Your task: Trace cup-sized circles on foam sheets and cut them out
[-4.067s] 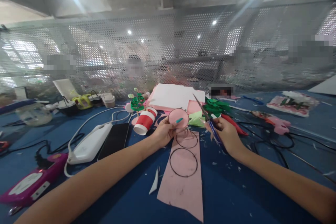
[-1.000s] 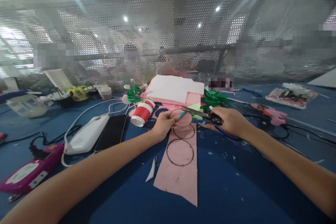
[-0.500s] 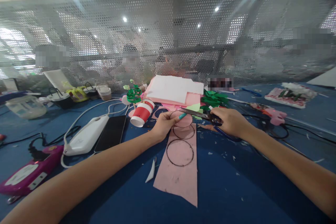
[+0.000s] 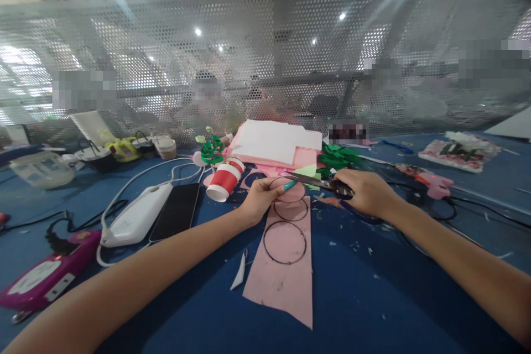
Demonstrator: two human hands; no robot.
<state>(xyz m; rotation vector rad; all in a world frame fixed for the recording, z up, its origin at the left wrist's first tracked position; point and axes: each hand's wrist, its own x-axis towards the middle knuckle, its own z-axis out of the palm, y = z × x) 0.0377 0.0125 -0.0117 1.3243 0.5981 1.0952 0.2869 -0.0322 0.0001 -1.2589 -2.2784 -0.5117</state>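
Observation:
Between thumb and fingers, my left hand point(image 4: 262, 199) pinches a round pink paper disc point(image 4: 292, 192) with a dark outline along its edge. My right hand point(image 4: 365, 191) is closed around the handles of a pair of scissors point(image 4: 312, 179), whose blades lie along the disc's far edge. Below the disc, a pink paper strip point(image 4: 286, 282) rests on the blue table, with black circles drawn on it. The disc hides the strip's far end. A red and white paper cup point(image 4: 224, 181) lies tilted left of my left hand.
White and pink sheets point(image 4: 269, 141) are stacked behind, near green paper strips point(image 4: 338, 156). On the left are a black phone point(image 4: 176, 211), a white power bank point(image 4: 136, 215) and a purple power strip point(image 4: 52, 268). A pink glue gun point(image 4: 433, 181) and cables lie on the right.
Both hands, the disc and the scissors have shifted only very slightly. The hold on each thing is the same, and the objects around them have not moved.

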